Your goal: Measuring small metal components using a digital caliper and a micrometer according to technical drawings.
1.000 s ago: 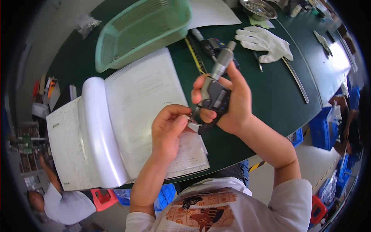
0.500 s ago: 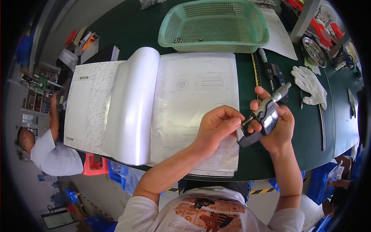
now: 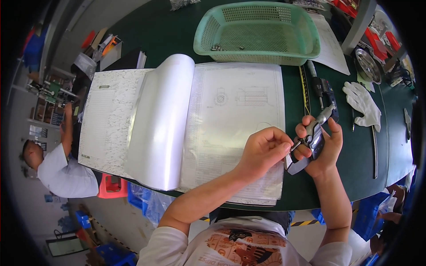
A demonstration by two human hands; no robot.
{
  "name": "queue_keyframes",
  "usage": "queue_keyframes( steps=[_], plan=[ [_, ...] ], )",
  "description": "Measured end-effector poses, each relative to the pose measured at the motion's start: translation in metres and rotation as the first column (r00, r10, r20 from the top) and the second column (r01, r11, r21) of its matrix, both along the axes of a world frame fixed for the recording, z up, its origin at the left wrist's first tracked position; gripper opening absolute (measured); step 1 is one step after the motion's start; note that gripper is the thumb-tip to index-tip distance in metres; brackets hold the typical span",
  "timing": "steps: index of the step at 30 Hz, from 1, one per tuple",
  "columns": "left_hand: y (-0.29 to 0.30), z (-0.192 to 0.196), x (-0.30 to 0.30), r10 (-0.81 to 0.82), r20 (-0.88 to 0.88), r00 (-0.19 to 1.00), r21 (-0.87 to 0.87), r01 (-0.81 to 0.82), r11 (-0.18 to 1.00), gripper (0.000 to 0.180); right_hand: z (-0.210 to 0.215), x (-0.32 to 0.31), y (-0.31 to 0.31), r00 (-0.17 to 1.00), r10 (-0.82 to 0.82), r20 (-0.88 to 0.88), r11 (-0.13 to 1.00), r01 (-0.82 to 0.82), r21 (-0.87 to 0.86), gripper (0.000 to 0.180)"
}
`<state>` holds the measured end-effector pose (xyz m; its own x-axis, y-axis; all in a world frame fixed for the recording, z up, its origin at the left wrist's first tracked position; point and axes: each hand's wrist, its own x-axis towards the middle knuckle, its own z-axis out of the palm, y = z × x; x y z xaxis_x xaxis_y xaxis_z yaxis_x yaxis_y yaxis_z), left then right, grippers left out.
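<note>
Head view: Looked down from one camera on a green table (image 3: pixel 359 173).
Micrometer (image 3: pixel 315 144): Found in the right hand, tilted, above the table near the right edge of the drawing sheet (image 3: pixel 230 128); silver thimble (image 3: pixel 326 114) directed away from the body, frame mouth turned toward the left fingertips. Could not read the display.
Right hand (image 3: pixel 327 155): Noted curled round the micrometer body, with digits pressed on both flanks.
Left hand (image 3: pixel 266 153): Saw thumb and forefinger pinched together at the frame mouth, apparently on a small metal piece (image 3: pixel 291 150), nearly all covered by the fingertips. Could not tell its shape, nor confirm contact with both measuring faces.
Hold: Judged best to seat the piece square across the faces, to bear the frame's weight on the right palm and to keep the left pinch light. Rated skew or hard squeezing as the main risks to a true contact.
Thimble: Advised slow, gentle turning, with both wrists steady.
Display: Advised tilting toward the eyes without disturbing the pinch.
Basket (image 3: pixel 257 58): Recorded beyond the drawing sheet, pale green, with small metal parts (image 3: pixel 216 48) inside.
Glove (image 3: pixel 364 106): Logged lying flat, white, right of a second measuring tool (image 3: pixel 327 91).
</note>
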<state>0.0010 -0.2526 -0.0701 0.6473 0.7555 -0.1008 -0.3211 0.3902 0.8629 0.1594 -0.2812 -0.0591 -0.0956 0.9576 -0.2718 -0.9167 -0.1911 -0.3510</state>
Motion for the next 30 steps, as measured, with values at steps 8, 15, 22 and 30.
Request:
queue_keyframes(
  steps=[8, 15, 22, 30],
  plan=[
    [0.001, 0.001, 0.001, -0.009, 0.010, 1.000, 0.000, 0.009, 1.000, 0.013, 0.003, -0.002, 0.000, 0.999, -0.031, 0.012, 0.998, 0.032, -0.049, 0.060],
    [0.000, -0.001, 0.001, 0.004, 0.000, 1.000, 0.027, -0.004, 1.000, 0.013, 0.003, -0.002, 0.000, 0.997, -0.028, 0.066, 1.000, 0.028, 0.000, 0.059],
    [0.001, 0.002, 0.003, 0.031, 0.001, 1.000, -0.014, -0.031, 0.999, 0.008, 0.004, -0.001, 0.001, 0.997, -0.027, 0.070, 1.000, 0.027, 0.010, 0.060],
    [0.006, -0.001, -0.002, 0.062, 0.045, 0.997, -0.099, -0.057, 0.993, 0.013, 0.012, -0.005, 0.003, 0.996, 0.009, 0.090, 0.977, -0.029, 0.212, 0.070]
  ],
)
